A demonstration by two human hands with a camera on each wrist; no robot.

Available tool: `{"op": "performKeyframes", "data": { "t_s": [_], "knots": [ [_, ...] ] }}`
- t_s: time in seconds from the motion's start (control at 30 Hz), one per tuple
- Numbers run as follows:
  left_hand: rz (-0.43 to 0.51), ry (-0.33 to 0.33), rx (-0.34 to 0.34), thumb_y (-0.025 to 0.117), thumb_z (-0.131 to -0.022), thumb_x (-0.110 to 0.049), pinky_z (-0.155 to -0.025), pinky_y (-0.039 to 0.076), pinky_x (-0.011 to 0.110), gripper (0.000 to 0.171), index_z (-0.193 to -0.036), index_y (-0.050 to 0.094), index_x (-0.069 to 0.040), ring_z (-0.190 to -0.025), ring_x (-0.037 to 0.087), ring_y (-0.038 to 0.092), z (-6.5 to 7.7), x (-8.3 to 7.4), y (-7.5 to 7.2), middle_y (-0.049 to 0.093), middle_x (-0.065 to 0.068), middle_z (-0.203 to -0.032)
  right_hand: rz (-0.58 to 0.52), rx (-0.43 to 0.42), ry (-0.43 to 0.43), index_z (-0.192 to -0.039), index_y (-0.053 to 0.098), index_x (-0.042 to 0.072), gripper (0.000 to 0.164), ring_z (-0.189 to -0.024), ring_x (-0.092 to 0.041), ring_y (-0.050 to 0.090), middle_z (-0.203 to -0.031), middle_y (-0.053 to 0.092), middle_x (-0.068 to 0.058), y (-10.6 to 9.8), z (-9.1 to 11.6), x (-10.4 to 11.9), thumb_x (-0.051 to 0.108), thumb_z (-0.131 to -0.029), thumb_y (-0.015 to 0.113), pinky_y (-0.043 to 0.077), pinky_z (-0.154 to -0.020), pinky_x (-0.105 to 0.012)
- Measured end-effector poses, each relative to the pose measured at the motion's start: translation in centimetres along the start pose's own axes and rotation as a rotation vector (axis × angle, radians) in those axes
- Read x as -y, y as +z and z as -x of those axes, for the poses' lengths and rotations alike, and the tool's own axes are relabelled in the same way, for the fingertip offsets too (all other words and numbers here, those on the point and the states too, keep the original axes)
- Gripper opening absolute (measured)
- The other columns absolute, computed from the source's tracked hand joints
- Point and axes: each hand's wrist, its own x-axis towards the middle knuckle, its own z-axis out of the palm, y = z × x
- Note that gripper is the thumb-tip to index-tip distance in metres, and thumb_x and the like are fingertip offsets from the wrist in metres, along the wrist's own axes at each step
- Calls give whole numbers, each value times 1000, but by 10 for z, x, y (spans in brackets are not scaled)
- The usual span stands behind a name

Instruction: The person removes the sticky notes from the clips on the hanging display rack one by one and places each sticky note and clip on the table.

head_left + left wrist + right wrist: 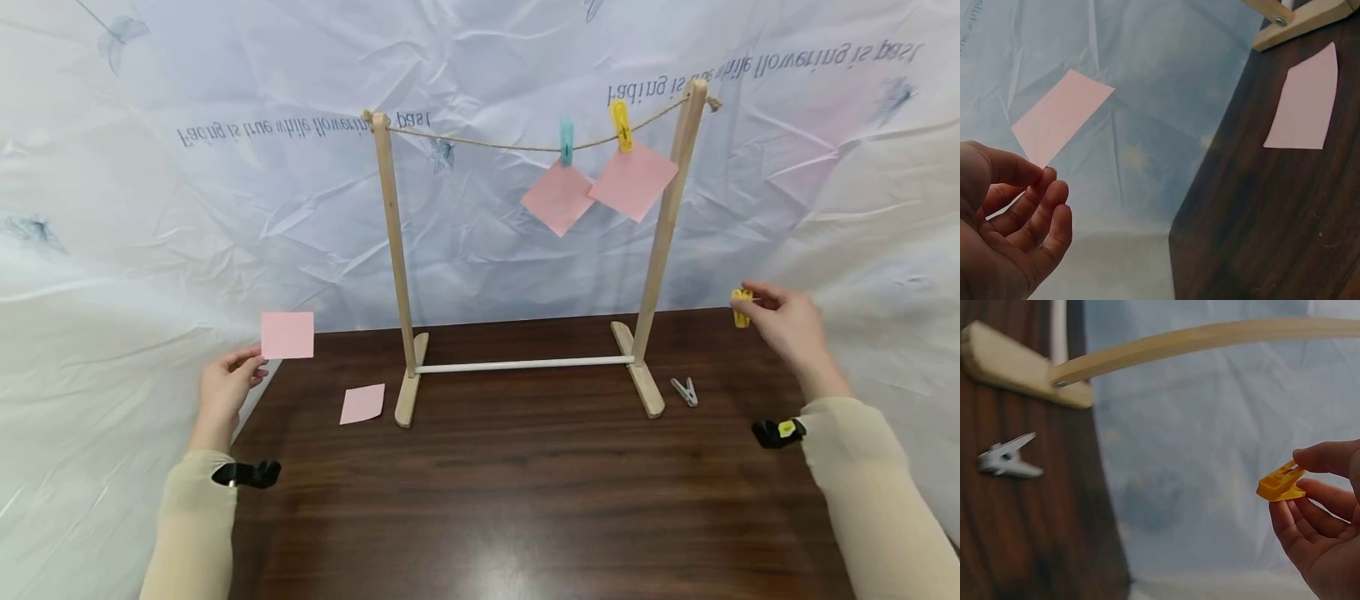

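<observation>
My left hand (pixel 227 385) pinches a pink paper square (pixel 288 335) by its lower corner, lifted at the left of the wooden rack. Between the thumb and fingers of my right hand (pixel 795 325) is a yellow clothespin (pixel 1282 482), held up right of the rack. Two pink papers hang from the rack's string (pixel 480 146): one paper (pixel 559 198) under a blue clothespin (pixel 566 142), the other (pixel 634 182) under a yellow clothespin (pixel 621 127). Another pink paper (pixel 1304 103) lies on the table by the rack's left foot. A grey clothespin (pixel 1010 457) lies near the right foot.
The wooden rack has a left post (pixel 393 242), a right post (pixel 670 225) and a white bottom bar (pixel 525 364). It stands at the back of the dark table (pixel 480 483). A pale printed sheet (pixel 315 208) hangs behind and around it.
</observation>
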Motion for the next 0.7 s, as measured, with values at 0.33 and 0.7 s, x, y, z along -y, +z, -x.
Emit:
{"op": "performKeyframes", "data": {
  "t_s": [0.33,0.7],
  "knots": [
    [-103,-32,66,54,-104,-14,-65,53,13,40,-132,55,15,-72,-2,62,3,25,6,62,-16,-85,94,84,-30,-142,48,-10,63,-105,-52,57,-128,54,-40,26,4,-47,40,-105,52,52,-69,-46],
    [-156,-74,97,54,-102,-7,-67,57,22,36,-128,56,17,-71,3,64,7,53,12,68,2,-89,165,190,25,-141,46,-14,61,-107,-57,53,-126,53,-41,46,17,-66,36,-106,52,50,-73,-60]
  ]
}}
